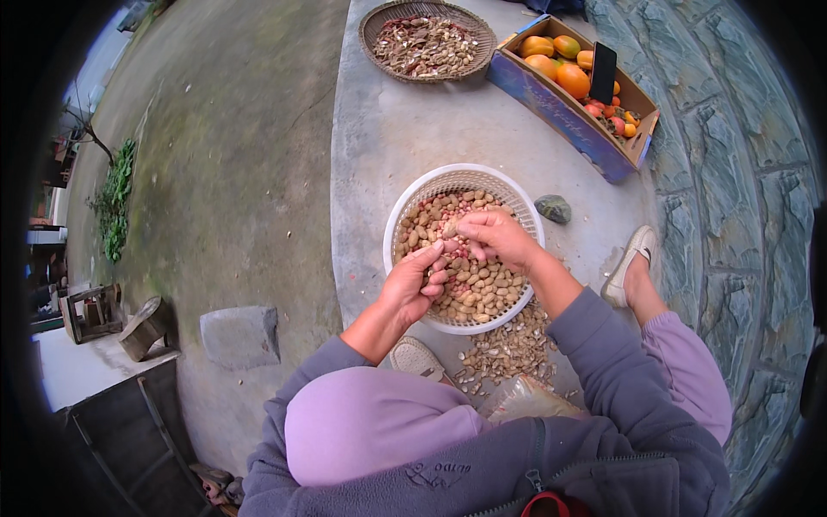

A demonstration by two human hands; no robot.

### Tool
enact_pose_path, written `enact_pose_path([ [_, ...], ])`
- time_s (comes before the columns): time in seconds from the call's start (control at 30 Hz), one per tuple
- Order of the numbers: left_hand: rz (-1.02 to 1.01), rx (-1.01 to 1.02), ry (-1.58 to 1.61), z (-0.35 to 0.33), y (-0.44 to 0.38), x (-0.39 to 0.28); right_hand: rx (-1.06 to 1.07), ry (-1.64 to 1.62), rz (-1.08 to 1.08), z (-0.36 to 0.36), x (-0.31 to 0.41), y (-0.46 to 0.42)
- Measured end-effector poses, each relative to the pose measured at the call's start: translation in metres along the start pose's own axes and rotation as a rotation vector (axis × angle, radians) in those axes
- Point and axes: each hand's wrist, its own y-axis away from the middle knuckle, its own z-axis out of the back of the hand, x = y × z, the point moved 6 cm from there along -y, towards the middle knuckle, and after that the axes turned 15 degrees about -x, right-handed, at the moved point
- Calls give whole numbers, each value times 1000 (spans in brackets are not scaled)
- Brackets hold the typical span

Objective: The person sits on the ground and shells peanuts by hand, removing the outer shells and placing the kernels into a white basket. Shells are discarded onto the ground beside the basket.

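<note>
A round white plastic basket (395, 227) holds unshelled peanuts (481, 284) and loose pink-skinned kernels (434, 205). Both my hands are over it, close together near its middle. Between the thumb and fingertips of my right hand (497, 238) is a pale peanut shell (450, 228). My left hand (415, 279) is just below and to the left, its fingers curled and thumb tip near the right fingers. What lies inside the left palm is mostly hidden. Broken peanut shells (513, 349) are piled on the concrete beside the basket, towards me.
A woven tray (368, 48) of peanuts and shells stands at the far edge. Right of it, a cardboard box (555, 119) holds persimmons (572, 81) and a black phone (603, 72). A stone (553, 209) lies beside the basket. Stone wall cladding (736, 194) rises at right.
</note>
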Motion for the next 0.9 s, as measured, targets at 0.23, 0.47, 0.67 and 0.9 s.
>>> enact_pose_path([
  [0.23, -5, 109, 74, -16, 5, 5, -63, -86, 341, -14, 12, 34],
  [0.47, -624, -54, -375, -15, 11, -11, -195, -81, 398, -3, 11, 48],
  [0.67, -770, -12, -392, -22, 11, -11, -184, -41, 435, -9, 5, 57],
  [0.9, -444, 131, -382, -24, 8, -8, -302, 112, 622, -5, 23, 66],
])
